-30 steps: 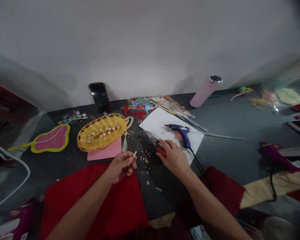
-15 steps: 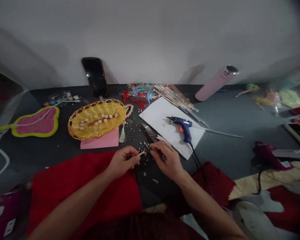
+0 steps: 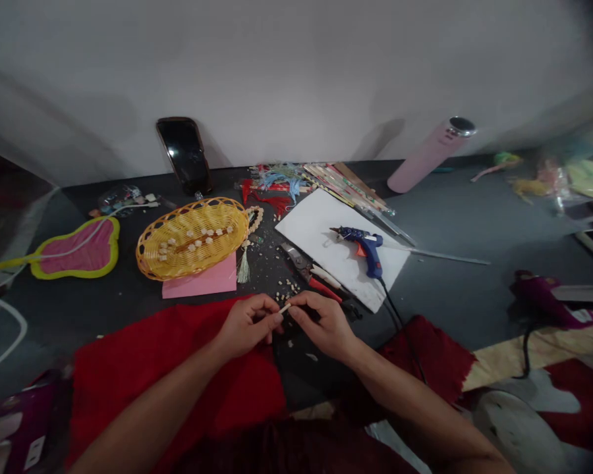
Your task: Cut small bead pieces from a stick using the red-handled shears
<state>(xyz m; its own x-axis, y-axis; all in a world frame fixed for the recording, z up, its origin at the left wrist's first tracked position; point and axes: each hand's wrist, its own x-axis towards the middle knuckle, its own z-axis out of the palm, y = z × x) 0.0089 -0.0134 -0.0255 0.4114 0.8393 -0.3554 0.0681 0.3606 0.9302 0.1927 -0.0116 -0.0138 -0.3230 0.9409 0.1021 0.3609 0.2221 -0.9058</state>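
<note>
My left hand [image 3: 250, 324] pinches a short pale stick [image 3: 284, 307] over the dark table [image 3: 449, 224]. My right hand [image 3: 323, 324] is closed in a pinch at the stick's other end, fingertips touching it. Both hands hover just above the edge of a red cloth [image 3: 178, 375]. Small pale cut bits [image 3: 286, 288] lie scattered right behind the hands. Red-handled cutters [image 3: 312, 275] lie just beyond my right hand, untouched.
A yellow woven basket [image 3: 153, 253] with small pale pieces sits on pink paper [image 3: 202, 283] at left. A blue glue gun [image 3: 368, 245] rests on a white sheet [image 3: 316, 227]. A phone [image 3: 184, 155] and pink bottle [image 3: 429, 155] lean at the wall. Purple glue gun [image 3: 543, 293] at right.
My right hand left the red-handled cutters and came across to the stick held by my left hand. The two hands now meet at the stick.
</note>
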